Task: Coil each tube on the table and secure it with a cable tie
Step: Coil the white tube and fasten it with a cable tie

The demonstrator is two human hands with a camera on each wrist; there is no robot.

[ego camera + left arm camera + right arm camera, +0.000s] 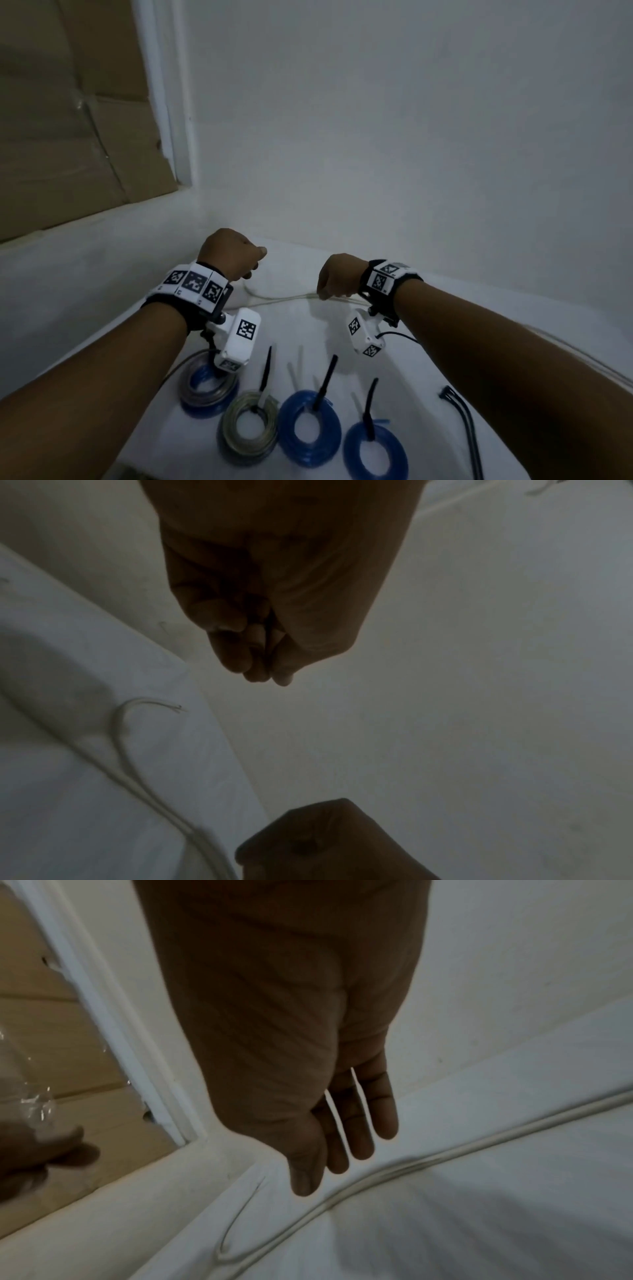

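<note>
A long clear tube (291, 298) lies uncoiled across the far part of the white table (301, 335). My left hand (236, 255) hovers over the tube's left part with its fingers curled into a fist. In the left wrist view these fingertips (267, 669) press together with nothing seen in them, and the tube (120, 723) lies below with its free end bent round. My right hand (337, 277) hangs over the tube's middle. Its fingers (359, 1123) are straight and point down, just above the tube (445, 1153).
Several tied coils lie at the table's front: a blue and grey one (205, 390), a clear one (250, 425) and two blue ones (310, 428) (375, 452). Loose black cable ties (462, 418) lie at the right. A white wall stands behind, cardboard (68, 120) at the left.
</note>
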